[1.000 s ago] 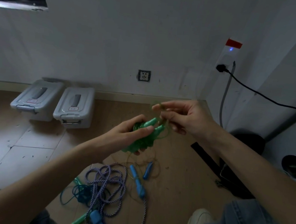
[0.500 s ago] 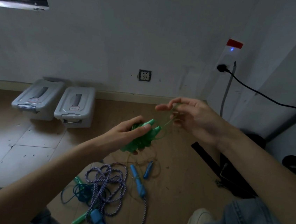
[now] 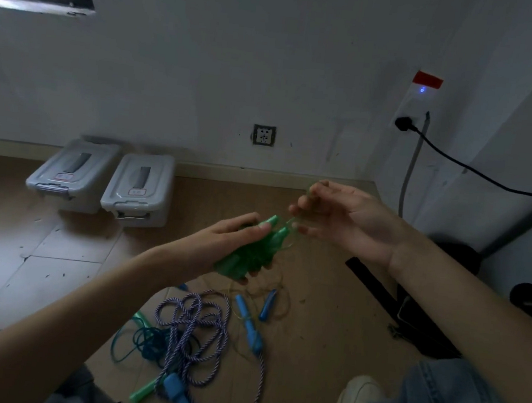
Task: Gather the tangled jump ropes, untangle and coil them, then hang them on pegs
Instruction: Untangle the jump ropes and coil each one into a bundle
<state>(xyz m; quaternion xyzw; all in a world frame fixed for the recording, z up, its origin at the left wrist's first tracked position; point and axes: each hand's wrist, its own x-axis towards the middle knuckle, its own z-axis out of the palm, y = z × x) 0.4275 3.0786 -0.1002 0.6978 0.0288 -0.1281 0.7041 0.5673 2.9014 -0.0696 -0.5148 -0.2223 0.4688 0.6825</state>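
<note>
- Holding the green handles (image 3: 249, 252) of a green jump rope in the centre of the frame, the left hand (image 3: 220, 245) has its fingers and thumb wrapped round them; the two handles lie side by side in the palm.
- Just right of it, the right hand (image 3: 341, 219) pinches the thin green cord (image 3: 292, 222) between its fingertips (image 3: 308, 194), with the cord running down to the handle tips. The two hands are close but not touching.
- The cord is thin and hard to see in this dim light; I judge it could slip out of the pinch, or a loop could be pulled the wrong way and tighten into a knot.
- Some thin cord seems to trail below the left hand toward the floor (image 3: 307, 353). If so, lifting could drag it through the pile.
- In the lower middle of the frame lie a purple-and-white braided rope (image 3: 193, 321), a teal cord (image 3: 141, 342) and blue handles (image 3: 247, 319), all overlapping; pulling one could snag the others.
- No pegs show, so hanging looks well off.
</note>
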